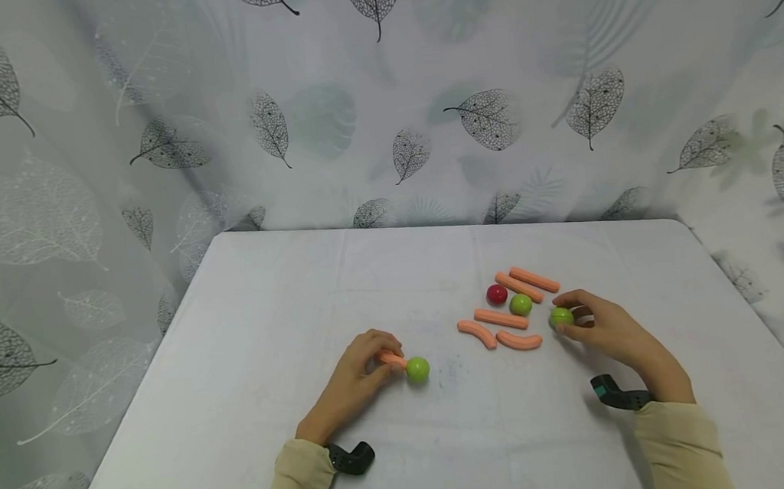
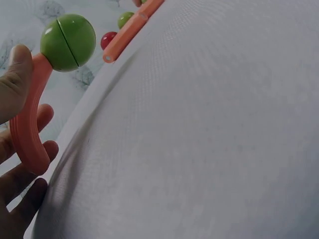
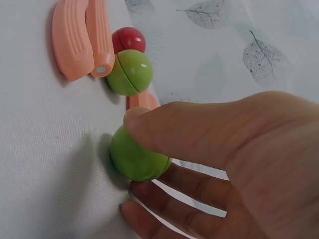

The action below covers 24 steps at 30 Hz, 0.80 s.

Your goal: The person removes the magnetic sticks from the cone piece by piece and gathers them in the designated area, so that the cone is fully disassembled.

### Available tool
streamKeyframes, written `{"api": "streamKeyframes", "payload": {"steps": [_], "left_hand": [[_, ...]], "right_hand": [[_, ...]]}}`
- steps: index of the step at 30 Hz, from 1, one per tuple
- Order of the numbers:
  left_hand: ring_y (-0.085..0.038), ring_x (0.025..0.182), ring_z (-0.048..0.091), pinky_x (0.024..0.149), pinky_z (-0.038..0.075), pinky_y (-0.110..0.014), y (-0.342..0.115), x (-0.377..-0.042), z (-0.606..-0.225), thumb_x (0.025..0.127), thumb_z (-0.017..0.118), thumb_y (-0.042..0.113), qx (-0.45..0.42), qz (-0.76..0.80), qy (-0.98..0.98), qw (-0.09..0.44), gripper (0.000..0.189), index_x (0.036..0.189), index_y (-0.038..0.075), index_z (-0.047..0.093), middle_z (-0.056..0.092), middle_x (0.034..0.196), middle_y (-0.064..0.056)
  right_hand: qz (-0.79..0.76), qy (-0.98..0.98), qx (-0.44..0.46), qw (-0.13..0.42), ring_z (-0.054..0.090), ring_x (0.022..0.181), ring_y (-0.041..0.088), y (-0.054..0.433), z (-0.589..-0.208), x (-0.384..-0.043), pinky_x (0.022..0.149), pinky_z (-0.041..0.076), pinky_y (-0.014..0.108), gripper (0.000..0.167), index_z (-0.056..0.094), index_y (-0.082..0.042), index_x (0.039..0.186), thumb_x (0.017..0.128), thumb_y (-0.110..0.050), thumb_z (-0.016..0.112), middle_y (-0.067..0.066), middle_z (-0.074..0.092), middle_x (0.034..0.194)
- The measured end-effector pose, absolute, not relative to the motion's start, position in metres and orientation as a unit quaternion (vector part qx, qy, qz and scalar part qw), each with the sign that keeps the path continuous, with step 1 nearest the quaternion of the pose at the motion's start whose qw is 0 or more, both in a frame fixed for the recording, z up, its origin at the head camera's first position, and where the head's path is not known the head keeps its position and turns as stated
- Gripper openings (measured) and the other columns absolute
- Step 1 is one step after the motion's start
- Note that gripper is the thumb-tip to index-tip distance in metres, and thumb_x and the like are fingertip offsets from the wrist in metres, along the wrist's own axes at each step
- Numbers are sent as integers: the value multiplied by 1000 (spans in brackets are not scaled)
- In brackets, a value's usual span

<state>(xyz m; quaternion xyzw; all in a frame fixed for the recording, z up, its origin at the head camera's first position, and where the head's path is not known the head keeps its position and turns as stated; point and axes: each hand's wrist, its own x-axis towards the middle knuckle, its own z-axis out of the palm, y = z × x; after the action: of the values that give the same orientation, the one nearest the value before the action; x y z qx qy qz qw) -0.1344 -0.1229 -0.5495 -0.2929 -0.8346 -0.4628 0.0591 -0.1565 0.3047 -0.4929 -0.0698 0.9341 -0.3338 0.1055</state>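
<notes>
My left hand (image 1: 362, 364) grips a curved orange stick (image 2: 31, 119) between thumb and fingers. A green ball (image 2: 68, 43) with a dark seam sits at the stick's end. Farther right, my right hand (image 1: 602, 325) pinches another green ball (image 3: 137, 154) between thumb and fingertips, close over the white table. Near that hand lie a third green ball (image 1: 520, 305) and a red ball (image 1: 496, 294). Around them are straight orange sticks (image 1: 501, 318) and curved orange sticks (image 1: 519, 340).
The white cloth-covered table (image 1: 232, 326) ends at a back edge against a hanging leaf-patterned curtain (image 1: 327, 119). Two straight orange sticks (image 1: 534, 279) lie side by side behind the balls. Each wrist wears a dark camera band (image 1: 621, 395).
</notes>
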Motion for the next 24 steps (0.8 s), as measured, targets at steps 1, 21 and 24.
{"api": "streamKeyframes", "payload": {"steps": [1,21,24], "left_hand": [[-17,113,60,99,47,-33,-123,-134,-549,92,79,18,-291,-464,-835,60,21,111,17,69,68,118,3],[-7,99,56,89,47,-28,-123,-129,-547,96,74,34,-207,-477,-853,43,13,107,33,68,65,104,15],[-8,97,59,89,48,-26,-122,-128,-544,97,73,37,-181,-501,-846,18,11,107,35,68,66,103,14]], "right_hand": [[-334,934,-72,105,59,124,45,305,-493,-156,103,51,60,50,53,1,142,101,-21,69,28,58,141],[-297,952,-77,13,64,118,41,311,-479,-153,95,55,54,36,60,-2,136,105,-19,63,23,66,133],[-292,953,-72,-33,65,113,33,309,-473,-151,90,56,37,29,64,-5,132,105,-16,61,18,69,128]]}}
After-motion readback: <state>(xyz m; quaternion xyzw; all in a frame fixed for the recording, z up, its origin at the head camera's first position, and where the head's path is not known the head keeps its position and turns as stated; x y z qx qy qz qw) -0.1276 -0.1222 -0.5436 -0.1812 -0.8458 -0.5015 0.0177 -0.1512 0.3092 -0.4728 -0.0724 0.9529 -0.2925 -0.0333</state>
